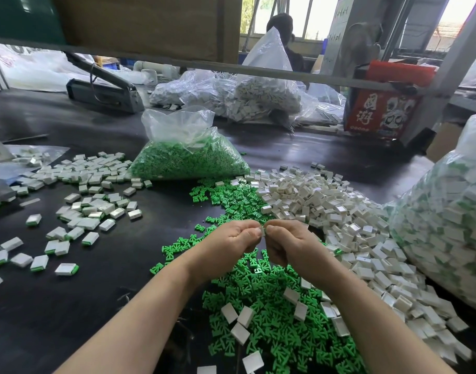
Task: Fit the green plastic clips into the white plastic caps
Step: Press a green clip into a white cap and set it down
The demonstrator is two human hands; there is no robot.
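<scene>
Cap [263, 231] and, by the look of it, a clip meet between two hands above the dark table [139, 265] in a parts workshop, the small white piece pinched at the fingertips where both thumbs come together; any green part is hidden behind the fingers, so whether the clip is already seated cannot be told. Left hand [231, 240] and right hand [291, 245] are both curled tight around the piece, with no gap showing between fingers and plastic. The step in hand appears to be the press-fit itself, one clip being pushed into one cap. Directly beneath the forearms lies a spread of loose green clips [274, 327] with a few white caps scattered on top, and to the right a large heap of empty caps [339, 211] slopes toward a bulging clear bag of finished pieces [447, 220]. Left of the hands, finished caps with green edges [85, 209] lie strewn across the table. Behind the work, a clear bag of green clips [188, 157] sits open, with more bagged white parts [258, 98] and a red carton [382, 109] beyond. The next move likely calls for a firm squeeze until the clip sits flush, then dropping the piece among the finished ones and picking a fresh cap and clip from the piles close at hand.
</scene>
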